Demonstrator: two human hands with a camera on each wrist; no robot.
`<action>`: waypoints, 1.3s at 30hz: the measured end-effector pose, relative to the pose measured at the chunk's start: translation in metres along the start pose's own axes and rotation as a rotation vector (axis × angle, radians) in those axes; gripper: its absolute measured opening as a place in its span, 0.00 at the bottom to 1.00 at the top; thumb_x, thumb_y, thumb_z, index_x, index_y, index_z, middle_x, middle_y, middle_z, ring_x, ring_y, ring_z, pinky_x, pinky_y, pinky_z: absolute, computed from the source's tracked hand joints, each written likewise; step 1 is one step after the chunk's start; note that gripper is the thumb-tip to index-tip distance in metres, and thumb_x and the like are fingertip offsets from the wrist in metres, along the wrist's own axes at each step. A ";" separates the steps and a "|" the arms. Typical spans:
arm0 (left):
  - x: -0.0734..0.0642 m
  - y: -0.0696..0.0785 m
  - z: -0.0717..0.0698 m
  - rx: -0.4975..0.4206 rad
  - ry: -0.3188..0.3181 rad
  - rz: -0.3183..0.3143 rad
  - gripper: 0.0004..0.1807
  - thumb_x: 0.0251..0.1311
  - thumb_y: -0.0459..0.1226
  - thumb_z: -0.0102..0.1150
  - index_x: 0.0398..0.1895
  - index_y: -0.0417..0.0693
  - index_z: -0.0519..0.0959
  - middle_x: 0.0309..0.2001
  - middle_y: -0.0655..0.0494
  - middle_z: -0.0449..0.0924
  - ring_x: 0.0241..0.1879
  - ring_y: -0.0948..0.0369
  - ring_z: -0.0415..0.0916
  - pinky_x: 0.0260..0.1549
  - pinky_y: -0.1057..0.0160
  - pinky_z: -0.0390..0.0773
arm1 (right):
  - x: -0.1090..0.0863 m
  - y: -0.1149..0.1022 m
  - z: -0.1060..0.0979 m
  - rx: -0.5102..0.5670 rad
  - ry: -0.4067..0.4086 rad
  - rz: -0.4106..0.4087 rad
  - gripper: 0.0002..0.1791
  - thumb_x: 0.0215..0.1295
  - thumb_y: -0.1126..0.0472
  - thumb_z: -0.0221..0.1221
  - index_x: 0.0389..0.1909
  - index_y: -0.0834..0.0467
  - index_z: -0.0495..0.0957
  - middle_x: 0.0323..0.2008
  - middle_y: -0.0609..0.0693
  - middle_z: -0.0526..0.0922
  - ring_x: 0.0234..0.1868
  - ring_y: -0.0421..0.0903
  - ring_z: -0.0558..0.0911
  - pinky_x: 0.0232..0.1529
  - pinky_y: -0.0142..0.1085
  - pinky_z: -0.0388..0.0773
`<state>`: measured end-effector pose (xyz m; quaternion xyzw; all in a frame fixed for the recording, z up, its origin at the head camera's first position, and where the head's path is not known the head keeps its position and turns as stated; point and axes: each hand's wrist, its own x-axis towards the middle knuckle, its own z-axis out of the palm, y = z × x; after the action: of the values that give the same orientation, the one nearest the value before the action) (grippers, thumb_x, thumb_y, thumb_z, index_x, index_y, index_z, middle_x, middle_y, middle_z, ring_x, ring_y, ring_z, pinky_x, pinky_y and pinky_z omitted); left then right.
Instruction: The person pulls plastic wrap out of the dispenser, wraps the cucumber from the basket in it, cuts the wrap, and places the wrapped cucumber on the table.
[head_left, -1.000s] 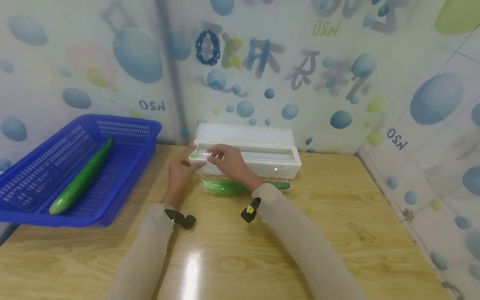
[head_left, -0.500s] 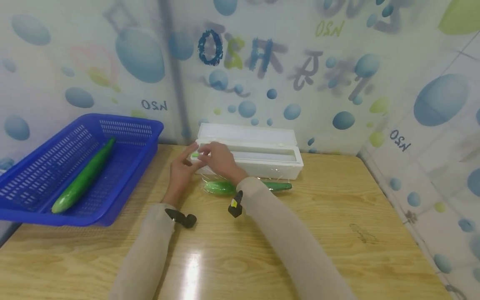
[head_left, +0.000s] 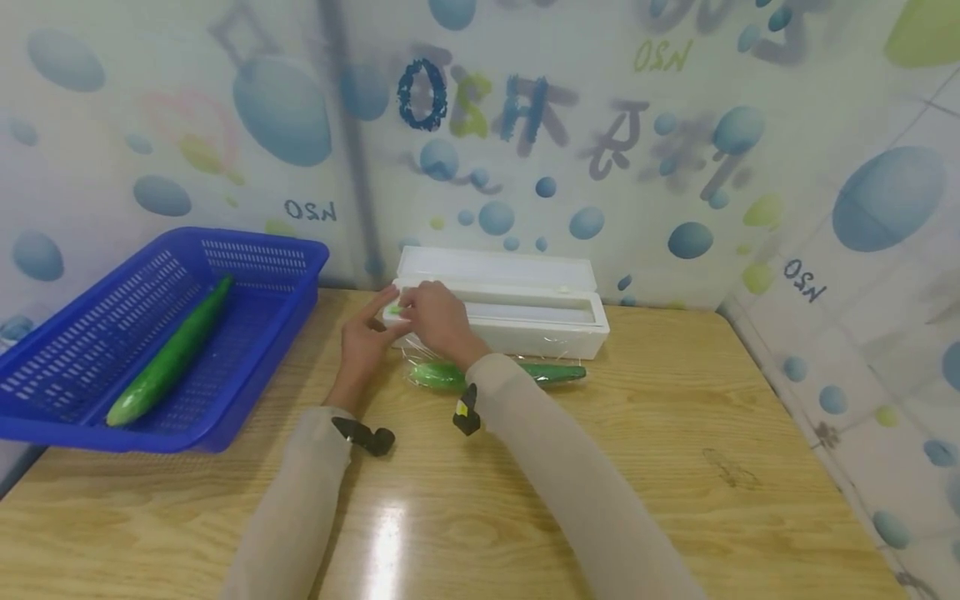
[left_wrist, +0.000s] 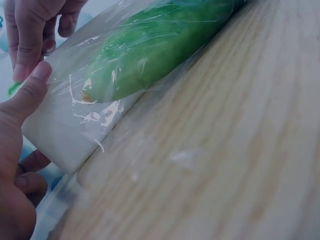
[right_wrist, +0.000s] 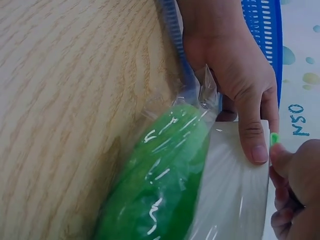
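A white cling film dispenser box (head_left: 540,337) stands on the table against the wall, its lid (head_left: 495,265) raised. My left hand (head_left: 363,343) grips its left end, thumb (right_wrist: 254,137) on the front face and fingers round the end. My right hand (head_left: 437,318) is at the same end, finger and thumb pinching the small green slider (right_wrist: 274,138), which is mostly covered. In front of the box lies a cucumber (head_left: 555,372) under clear cling film (left_wrist: 95,112) that runs up to the box. My right forearm hides the cucumber's middle.
At the left a blue plastic basket (head_left: 258,375) holds another cucumber (head_left: 176,350). The wooden table (head_left: 675,467) meets a patterned wall (head_left: 495,167) at the back and another at the right.
My right hand has moved left along the box's top to the green slider at the left end. My left hand keeps its grip on the box, and the cucumbers lie still.
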<state>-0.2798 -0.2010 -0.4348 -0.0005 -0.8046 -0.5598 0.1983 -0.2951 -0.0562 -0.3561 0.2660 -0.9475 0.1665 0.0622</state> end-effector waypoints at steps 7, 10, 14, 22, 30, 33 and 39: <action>0.000 0.001 -0.002 -0.009 -0.008 -0.008 0.33 0.46 0.48 0.73 0.60 0.65 0.76 0.62 0.73 0.70 0.28 0.59 0.67 0.22 0.71 0.68 | -0.001 -0.002 -0.003 -0.126 -0.001 0.000 0.11 0.66 0.54 0.60 0.48 0.47 0.83 0.39 0.44 0.78 0.42 0.42 0.73 0.37 0.31 0.74; 0.000 0.000 -0.002 -0.012 -0.009 -0.003 0.34 0.45 0.48 0.73 0.60 0.64 0.76 0.62 0.72 0.70 0.26 0.60 0.66 0.21 0.71 0.67 | -0.003 -0.001 -0.004 -0.137 0.005 -0.004 0.10 0.66 0.55 0.60 0.46 0.48 0.83 0.39 0.44 0.78 0.42 0.42 0.73 0.38 0.31 0.75; 0.001 -0.001 -0.002 -0.026 -0.012 0.002 0.34 0.44 0.49 0.74 0.60 0.63 0.76 0.63 0.71 0.69 0.23 0.61 0.65 0.20 0.71 0.67 | -0.005 0.000 -0.004 -0.139 0.013 -0.008 0.10 0.66 0.56 0.59 0.46 0.47 0.83 0.41 0.43 0.79 0.43 0.41 0.74 0.40 0.32 0.75; 0.000 0.001 -0.002 -0.011 -0.011 -0.002 0.34 0.44 0.50 0.74 0.60 0.64 0.76 0.63 0.71 0.69 0.23 0.61 0.66 0.21 0.71 0.67 | -0.007 0.002 -0.004 -0.142 0.017 -0.006 0.10 0.65 0.57 0.60 0.46 0.47 0.84 0.41 0.43 0.79 0.43 0.41 0.74 0.39 0.33 0.75; 0.000 0.002 -0.001 -0.005 -0.017 -0.029 0.35 0.44 0.52 0.73 0.60 0.66 0.75 0.63 0.72 0.69 0.25 0.60 0.66 0.22 0.70 0.68 | -0.009 0.004 -0.005 -0.175 0.021 -0.001 0.11 0.65 0.59 0.60 0.47 0.47 0.83 0.42 0.43 0.79 0.44 0.41 0.74 0.41 0.32 0.76; 0.001 0.001 -0.002 -0.009 -0.017 -0.035 0.35 0.45 0.52 0.73 0.61 0.67 0.75 0.63 0.73 0.69 0.25 0.61 0.66 0.22 0.70 0.67 | -0.009 0.005 -0.006 -0.189 0.026 -0.013 0.12 0.64 0.60 0.60 0.47 0.48 0.83 0.41 0.43 0.79 0.44 0.41 0.74 0.40 0.32 0.76; 0.000 0.002 -0.002 -0.031 -0.018 -0.040 0.34 0.43 0.51 0.73 0.60 0.66 0.76 0.63 0.72 0.69 0.24 0.61 0.66 0.21 0.71 0.67 | -0.011 0.008 -0.007 -0.194 0.020 -0.023 0.13 0.63 0.62 0.60 0.48 0.49 0.83 0.41 0.44 0.79 0.43 0.42 0.74 0.39 0.33 0.76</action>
<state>-0.2781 -0.2023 -0.4322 0.0075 -0.7974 -0.5759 0.1800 -0.2893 -0.0422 -0.3543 0.2679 -0.9553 0.0762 0.0992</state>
